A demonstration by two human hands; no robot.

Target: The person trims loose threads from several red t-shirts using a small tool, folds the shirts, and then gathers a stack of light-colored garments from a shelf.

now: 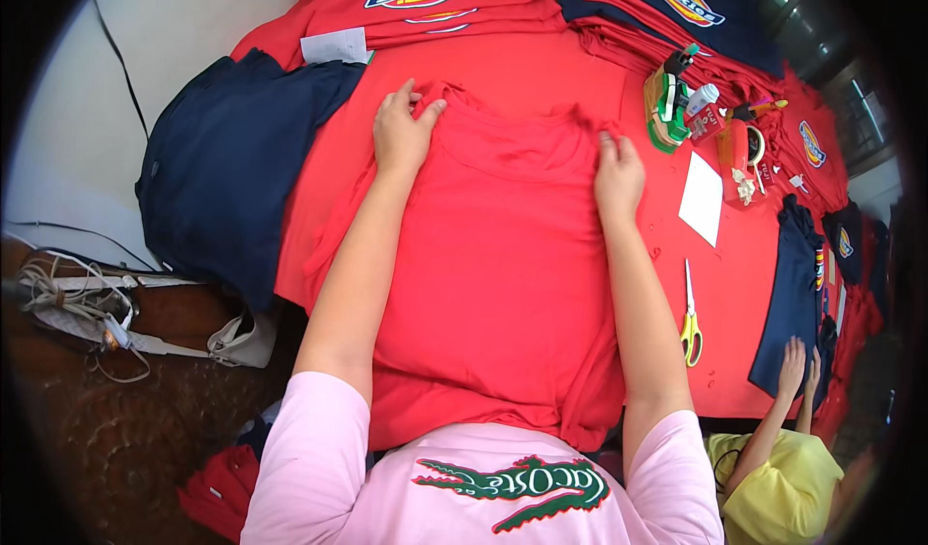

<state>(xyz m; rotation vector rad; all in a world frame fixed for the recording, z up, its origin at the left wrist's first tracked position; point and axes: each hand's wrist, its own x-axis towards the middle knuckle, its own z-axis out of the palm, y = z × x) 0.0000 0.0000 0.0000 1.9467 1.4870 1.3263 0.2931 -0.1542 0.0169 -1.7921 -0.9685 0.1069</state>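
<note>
A red T-shirt (498, 245) lies spread before me on the red-covered table, its neckline at the far side and its hem bunched toward my body. At its left shoulder my left hand (402, 131) grips the cloth near the collar, thumb and fingers bent around the edge. My right hand (620, 180) is closed on the other shoulder, where the fabric is gathered and slightly raised. To the right of that arm lie yellow-handled scissors (690, 328), blades pointing away. A white slip of paper (701, 199) rests beyond them.
Folded red shirts (522, 9) and dark navy shirts (754, 33) are stacked at the back. A navy garment (237, 168) hangs over the left edge. A green tape dispenser (667, 110) stands at right. A co-worker's hand (792, 366) touches a navy garment (788, 299).
</note>
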